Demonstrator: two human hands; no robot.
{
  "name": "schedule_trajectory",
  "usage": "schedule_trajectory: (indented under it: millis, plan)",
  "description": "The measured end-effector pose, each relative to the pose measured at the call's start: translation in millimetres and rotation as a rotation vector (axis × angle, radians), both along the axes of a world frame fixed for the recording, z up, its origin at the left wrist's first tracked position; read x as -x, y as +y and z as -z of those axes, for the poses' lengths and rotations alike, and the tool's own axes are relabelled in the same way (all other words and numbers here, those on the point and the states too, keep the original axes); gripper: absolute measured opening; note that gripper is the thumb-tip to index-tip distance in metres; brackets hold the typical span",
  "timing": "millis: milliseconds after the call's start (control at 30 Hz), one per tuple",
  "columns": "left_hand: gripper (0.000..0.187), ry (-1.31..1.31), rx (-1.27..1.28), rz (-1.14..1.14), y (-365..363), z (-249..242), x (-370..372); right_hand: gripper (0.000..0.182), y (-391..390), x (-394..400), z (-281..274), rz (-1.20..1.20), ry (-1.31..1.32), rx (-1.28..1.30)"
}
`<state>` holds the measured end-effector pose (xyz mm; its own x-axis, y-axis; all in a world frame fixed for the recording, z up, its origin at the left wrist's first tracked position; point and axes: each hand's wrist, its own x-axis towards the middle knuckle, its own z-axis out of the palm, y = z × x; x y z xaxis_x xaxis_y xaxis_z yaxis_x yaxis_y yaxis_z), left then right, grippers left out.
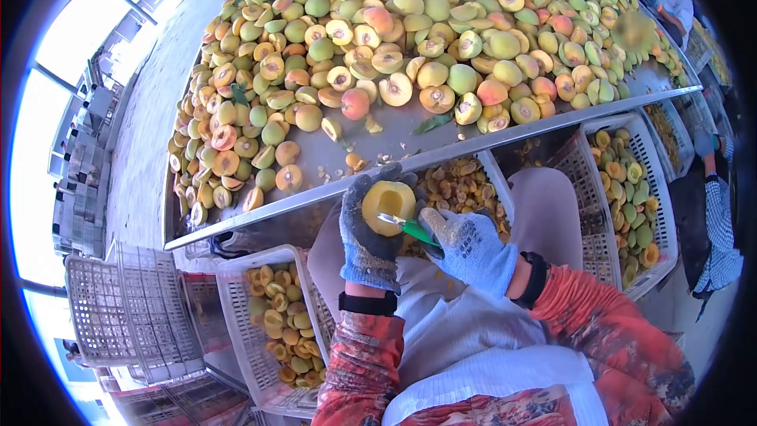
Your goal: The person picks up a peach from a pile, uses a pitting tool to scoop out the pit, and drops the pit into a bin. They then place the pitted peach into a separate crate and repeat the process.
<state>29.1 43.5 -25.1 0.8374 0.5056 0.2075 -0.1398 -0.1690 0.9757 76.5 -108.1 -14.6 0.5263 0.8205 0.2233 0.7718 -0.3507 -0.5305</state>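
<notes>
My left hand (369,233), in a blue-grey knit glove with a dark palm, holds a halved peach (389,203) with its cut face and hollow turned up. My right hand (471,246), gloved alike, is closed around the green handle of a small pitting tool (415,229). Its metal tip lies at the lower edge of the hollow, touching the flesh. Both hands are just in front of the metal table's raised edge (441,156). Beyond it spreads a big heap of halved peaches (394,88), some with pits showing.
Below the hands, a crate of brownish pits and scraps (465,189) sits between my knees. White crates of peach halves stand to the left (284,323) and right (627,197). Stacked crates (130,308) are farther left. Another person's sleeve (719,221) shows at far right.
</notes>
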Motion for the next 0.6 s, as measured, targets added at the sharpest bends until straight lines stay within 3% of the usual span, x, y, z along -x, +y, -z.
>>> schedule_trajectory:
  millis: [33,100,233,333,400,433,500,533,600]
  plan:
    - [0.037,-0.001,0.0,-0.004,-0.1,-2.4,-0.7,0.036,0.0,1.6,1.6,-0.004,-0.001,0.0]
    - [0.047,-0.075,1.209,0.018,-1.5,-7.0,-3.0,0.038,-0.7,4.8,6.8,-0.04,-0.008,0.01]
    - [0.049,-0.038,1.043,-0.056,-9.5,-18.1,-1.9,0.025,0.6,15.1,3.9,-0.036,0.058,0.022]
    - [0.049,-0.078,1.258,0.005,-5.2,-16.3,-3.4,0.024,-1.5,16.1,-3.0,-0.031,0.075,0.035]
    - [0.05,-0.097,1.318,0.083,-3.3,-24.4,-1.3,0.026,-5.3,1.6,-20.3,-0.291,1.056,-0.256]
    - [0.05,-0.109,1.311,0.079,2.7,-25.2,-0.2,0.029,-8.7,-2.6,-13.8,-0.291,1.37,-0.357]
    - [0.051,-0.106,1.312,0.025,13.8,-25.3,5.0,0.03,-18.6,-18.1,-21.1,-0.092,1.524,-0.36]
    - [0.049,-0.176,1.295,-0.039,12.3,-28.1,6.2,0.03,-20.5,-21.3,-13.0,-0.107,1.524,-0.359]
    - [0.048,-0.146,1.32,-0.093,17.7,-29.9,11.9,0.032,-19.7,-25.8,15.8,0.113,0.546,-0.143]
